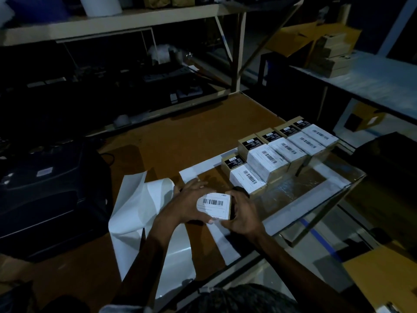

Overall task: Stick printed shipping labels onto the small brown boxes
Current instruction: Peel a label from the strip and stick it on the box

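Between both hands, just above the brown table, sits one small brown box with a white shipping label covering its upper face. The left hand lies over the label's left end, fingers curled round that side, thumb near the lower edge. The right hand grips the box's right end, fingers wrapped over its far side. Both hands are clamped on the box; neither is spread.

The box's long axis runs roughly left to right between the hands, and the barcode runs the same way. Judged from this, the label is on and is being pressed flat. The coming move would likely carry the box to the row of labelled boxes, which lies beyond and to the right of the held box; the right hand is the nearer one. The nearest labelled box in that row stands just past the right hand's fingers, apart from it.

Left of the held box, touching the left wrist, lies curled white backing paper. A dark machine, possibly a printer, stands further left.

Writing: barcodes are plain on every label. A short word at the held label's top right corner is too small to read. Black stickers on the row's far ends carry white print, illegible.
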The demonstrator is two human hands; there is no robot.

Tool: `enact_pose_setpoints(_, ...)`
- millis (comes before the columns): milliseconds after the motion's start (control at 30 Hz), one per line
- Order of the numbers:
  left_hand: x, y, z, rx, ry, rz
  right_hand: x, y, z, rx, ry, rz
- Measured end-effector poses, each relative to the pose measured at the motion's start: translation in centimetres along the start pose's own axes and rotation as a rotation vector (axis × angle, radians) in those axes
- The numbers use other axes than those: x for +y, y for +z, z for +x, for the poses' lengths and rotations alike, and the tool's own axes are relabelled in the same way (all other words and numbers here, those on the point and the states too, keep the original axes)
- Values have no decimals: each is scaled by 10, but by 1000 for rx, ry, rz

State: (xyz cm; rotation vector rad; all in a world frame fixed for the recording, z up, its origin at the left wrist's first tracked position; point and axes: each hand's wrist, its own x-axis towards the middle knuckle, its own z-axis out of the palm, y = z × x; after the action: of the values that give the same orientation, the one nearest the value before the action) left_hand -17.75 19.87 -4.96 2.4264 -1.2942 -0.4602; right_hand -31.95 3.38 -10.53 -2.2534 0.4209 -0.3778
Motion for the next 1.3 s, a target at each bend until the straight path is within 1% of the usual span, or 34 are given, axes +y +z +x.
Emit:
enact_pose_setpoints(167,-20,-12,-5,12,-96,131,3,-5,-5,7,16,5)
enact_pose_setpoints(233,-19,-14,-5,18,-92,135,-2,-7,-6,22,13,8)
enact_pose_setpoints(300,-14,-17,-3,58,-69,119,-6,-11,-8,60,19,25)
enact_pose_setpoints(400,0,-22,3,214,-83,20,-10,-21,-9,165,66,50)
enact_pose_setpoints(500,15,-18,16,405,-109,-61,-14,-31,-7,311,183,90)
enact_pose_setpoints(567,26,-9,27,483,-126,-228,-15,-36,-4,399,211,102)
enact_pose_setpoints(633,38,3,38,518,-137,-403,-16,-41,-2,461,189,108)
enact_pose_setpoints(700,53,13,48,501,-185,-513,-13,-45,1,495,157,80)
enact_pose_setpoints(800,71,27,60,483,-196,-614,-7,-49,4,476,144,16)
enact_pose_setpoints(900,83,39,71,497,-170,-651,0,-55,4,447,39,12)
enact_pose_setpoints(1033,101,46,84,466,-259,-763,4,-62,8,419,-65,21)
enact_pose_setpoints(1200,126,49,93,335,-293,-873,18,-69,13,325,-109,0)
enact_pose_setpoints(1300,124,59,100,350,-314,-959,22,-78,14,284,-131,-23)
